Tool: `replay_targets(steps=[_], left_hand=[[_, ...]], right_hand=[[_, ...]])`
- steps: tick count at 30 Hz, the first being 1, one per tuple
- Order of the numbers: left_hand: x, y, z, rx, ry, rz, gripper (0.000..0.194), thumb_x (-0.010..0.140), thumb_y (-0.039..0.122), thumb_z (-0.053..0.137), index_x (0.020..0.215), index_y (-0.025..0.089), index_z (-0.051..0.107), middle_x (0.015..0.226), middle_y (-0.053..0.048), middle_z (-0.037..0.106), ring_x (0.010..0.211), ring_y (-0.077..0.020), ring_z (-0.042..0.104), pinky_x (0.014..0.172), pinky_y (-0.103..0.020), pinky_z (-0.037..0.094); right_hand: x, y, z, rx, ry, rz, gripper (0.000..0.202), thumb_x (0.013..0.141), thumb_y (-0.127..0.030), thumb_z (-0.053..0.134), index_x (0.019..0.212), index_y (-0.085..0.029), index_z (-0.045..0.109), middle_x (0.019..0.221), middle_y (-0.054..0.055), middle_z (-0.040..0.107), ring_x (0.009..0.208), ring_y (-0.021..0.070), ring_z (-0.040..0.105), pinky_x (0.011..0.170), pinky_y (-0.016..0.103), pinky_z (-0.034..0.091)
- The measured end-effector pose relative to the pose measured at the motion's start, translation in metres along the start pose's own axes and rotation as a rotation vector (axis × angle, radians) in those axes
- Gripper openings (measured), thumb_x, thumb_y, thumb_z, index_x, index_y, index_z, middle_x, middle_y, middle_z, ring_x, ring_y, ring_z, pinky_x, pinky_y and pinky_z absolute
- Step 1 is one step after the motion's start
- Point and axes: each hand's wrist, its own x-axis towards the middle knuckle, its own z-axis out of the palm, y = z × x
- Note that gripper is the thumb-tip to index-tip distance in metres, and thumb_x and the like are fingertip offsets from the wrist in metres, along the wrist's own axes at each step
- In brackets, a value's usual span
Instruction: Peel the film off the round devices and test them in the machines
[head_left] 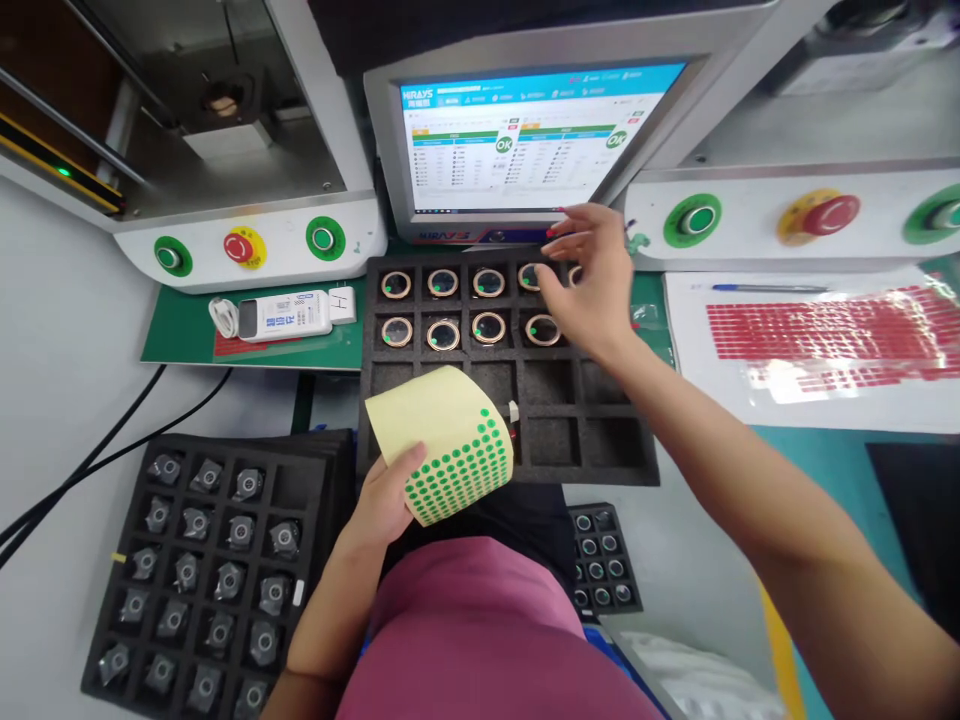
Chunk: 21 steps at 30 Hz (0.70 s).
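Observation:
My left hand point(388, 497) grips a curved yellow sheet point(427, 410) by its lower left edge, thumb on top; rows of round green stickers point(457, 478) cover its lower right part. Beneath the sheet lies a black foam tray point(551, 440). Its two back rows hold round, gold-rimmed dark pieces point(489, 328), several with a small green dot. Over the tray's back right part is my right hand point(590, 275), fingers bent and apart, near a round piece point(529, 277) and partly hiding another. I see nothing held in it.
A monitor point(540, 140) stands behind the tray, between machine panels with green buttons point(700, 221) and red buttons point(831, 214). A white boxy device point(289, 315) lies back left. At lower left, a foam tray point(281, 485) holds wrapped parts. Red sticker sheets point(795, 330) lie right.

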Motion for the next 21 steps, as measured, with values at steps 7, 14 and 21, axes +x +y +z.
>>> replay_targets(steps=[7, 14, 21], left_hand=[[-0.007, -0.004, 0.006, 0.011, -0.058, 0.001, 0.060, 0.056, 0.039, 0.087, 0.108, 0.010, 0.073, 0.100, -0.017, 0.078, 0.126, -0.0445, 0.059, 0.110, -0.057, 0.046], [-0.016, -0.007, 0.018, 0.017, -0.135, -0.001, 0.063, 0.057, 0.045, 0.088, 0.109, 0.012, 0.075, 0.102, -0.016, 0.078, 0.124, -0.0415, 0.061, 0.108, -0.051, 0.048], [-0.011, -0.006, 0.028, -0.010, -0.082, -0.026, 0.067, 0.056, 0.038, 0.088, 0.114, 0.009, 0.071, 0.101, -0.016, 0.078, 0.121, -0.0414, 0.063, 0.108, -0.052, 0.048]], right_hand=[[-0.084, -0.101, -0.049, 0.270, -0.332, -0.255, 0.043, 0.090, -0.008, 0.058, 0.127, -0.026, 0.047, 0.102, 0.006, 0.068, 0.093, 0.0208, 0.072, 0.083, 0.037, 0.062], [-0.094, -0.101, -0.058, 0.229, -0.314, -0.284, 0.043, 0.091, -0.005, 0.060, 0.128, -0.023, 0.047, 0.108, 0.009, 0.070, 0.101, 0.0203, 0.071, 0.086, 0.034, 0.063], [-0.101, -0.101, -0.052, 0.216, -0.270, -0.252, 0.051, 0.094, -0.006, 0.056, 0.138, -0.027, 0.042, 0.107, 0.007, 0.071, 0.092, 0.0181, 0.073, 0.079, 0.032, 0.065]])
